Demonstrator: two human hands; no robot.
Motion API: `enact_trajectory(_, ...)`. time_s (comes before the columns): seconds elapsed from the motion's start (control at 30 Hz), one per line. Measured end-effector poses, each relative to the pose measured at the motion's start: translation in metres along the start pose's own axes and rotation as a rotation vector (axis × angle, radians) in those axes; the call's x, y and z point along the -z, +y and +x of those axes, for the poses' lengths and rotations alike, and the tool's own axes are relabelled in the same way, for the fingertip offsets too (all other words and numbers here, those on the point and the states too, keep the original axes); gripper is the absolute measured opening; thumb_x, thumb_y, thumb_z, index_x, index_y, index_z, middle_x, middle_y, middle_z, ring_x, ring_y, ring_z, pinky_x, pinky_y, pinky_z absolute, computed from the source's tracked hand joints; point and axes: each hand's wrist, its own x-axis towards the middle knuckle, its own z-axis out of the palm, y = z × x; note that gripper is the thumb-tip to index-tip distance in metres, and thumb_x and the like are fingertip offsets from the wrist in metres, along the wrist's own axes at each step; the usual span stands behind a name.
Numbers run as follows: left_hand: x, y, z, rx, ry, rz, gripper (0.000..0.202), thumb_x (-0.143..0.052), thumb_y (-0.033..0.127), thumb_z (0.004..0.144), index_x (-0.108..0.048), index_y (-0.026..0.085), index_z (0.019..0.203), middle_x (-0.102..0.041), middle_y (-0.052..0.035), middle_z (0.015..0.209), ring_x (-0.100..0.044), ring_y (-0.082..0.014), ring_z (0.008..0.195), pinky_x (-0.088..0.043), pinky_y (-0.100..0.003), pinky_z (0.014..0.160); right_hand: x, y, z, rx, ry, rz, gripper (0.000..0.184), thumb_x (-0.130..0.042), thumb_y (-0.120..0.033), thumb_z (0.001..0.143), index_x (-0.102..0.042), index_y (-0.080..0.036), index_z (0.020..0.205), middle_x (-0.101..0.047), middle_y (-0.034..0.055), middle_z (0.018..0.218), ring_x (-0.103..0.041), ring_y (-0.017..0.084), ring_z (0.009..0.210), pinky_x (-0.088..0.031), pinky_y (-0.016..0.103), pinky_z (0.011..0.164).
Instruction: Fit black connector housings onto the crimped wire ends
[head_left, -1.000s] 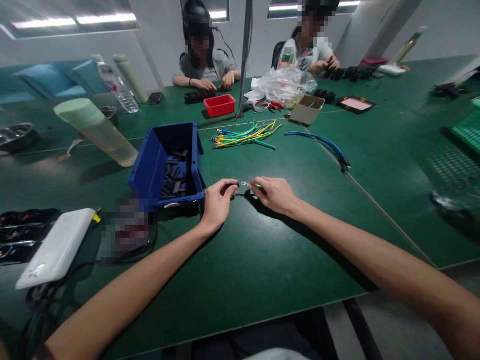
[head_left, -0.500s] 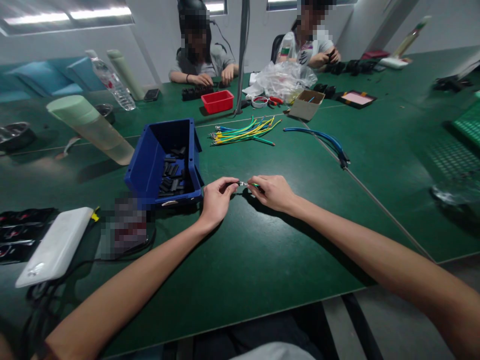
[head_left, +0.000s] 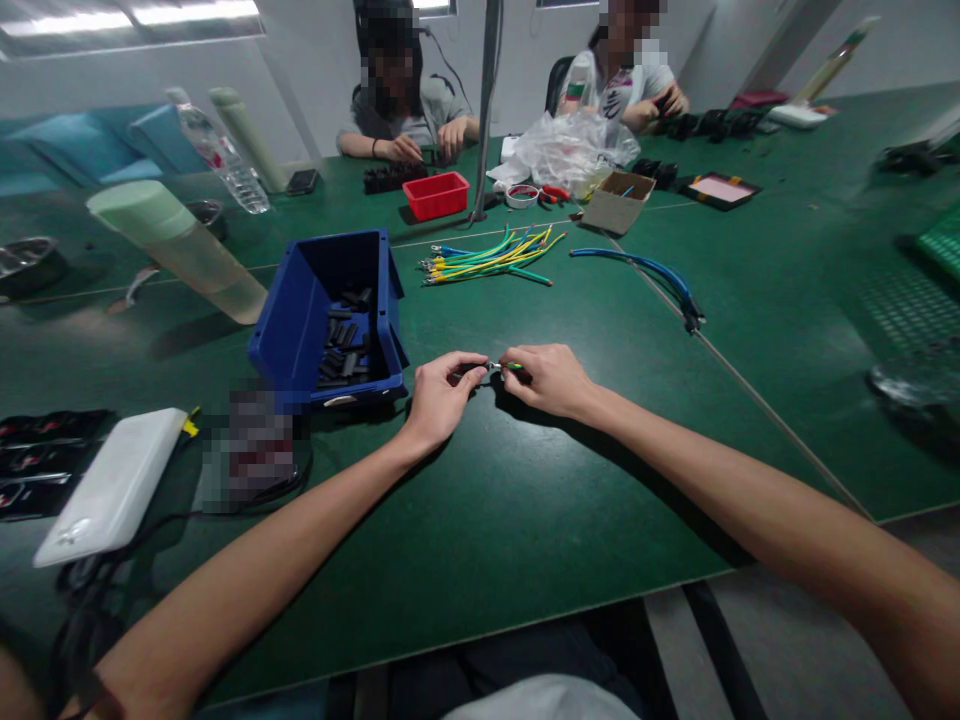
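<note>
My left hand (head_left: 441, 398) pinches a small black sleeve (head_left: 468, 370) between thumb and fingers. Opposite it, my right hand (head_left: 553, 380) is closed on a green wire (head_left: 514, 367), most of which the fingers cover. A shiny metal terminal (head_left: 494, 367) shows in the narrow gap between both sets of fingertips; whether it has entered the sleeve I cannot tell. Beside my left hand stands a blue bin (head_left: 285, 312) with several black sleeves (head_left: 343, 335) inside. Beyond the hands lies a loose bundle of yellow, green and blue wires (head_left: 495, 262) with metal ends.
Blue wires (head_left: 652, 268) lie to the right, near a table seam. A red tray (head_left: 436, 197), a cardboard box (head_left: 616, 205) and a metal pole (head_left: 486, 120) stand farther back. At left are a tilted bottle (head_left: 180, 250) and a white power bank (head_left: 112, 490). Two people work across the table.
Both hands have shifted slightly right, still holding the sleeve and the wire. Less of the metal terminal shows between the fingertips now.
</note>
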Motion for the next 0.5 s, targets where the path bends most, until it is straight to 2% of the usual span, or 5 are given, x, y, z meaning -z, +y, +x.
enact_trajectory(0.3,0.0004,0.0062,-0.0006,-0.073,-0.042,0.161,0.02,-0.065,0.028,0.082,-0.074,0.019,0.097,-0.074,-0.0054,0.091,-0.061,-0.0136,0.066,-0.048,-0.027,0.064,0.0022,-0.0008,0.0,0.003,-0.012,0.016,0.025,-0.044,-0.034,0.086,-0.064,-0.019,0.087,-0.067,0.0036,0.073,-0.054,0.015,0.06,-0.023,0.028,0.056)
enact_trajectory(0.5,0.0003,0.0097,-0.0012,-0.092,-0.022,0.19,0.018,-0.064,0.026,0.082,-0.074,0.019,0.095,-0.074,-0.0055,0.091,-0.062,-0.0139,0.067,-0.048,-0.027,0.064,0.0024,-0.0007,-0.0007,-0.003,-0.013,0.027,0.024,-0.046,-0.034,0.084,-0.064,-0.019,0.087,-0.067,0.0038,0.072,-0.053,0.015,0.06,-0.023,0.028,0.056)
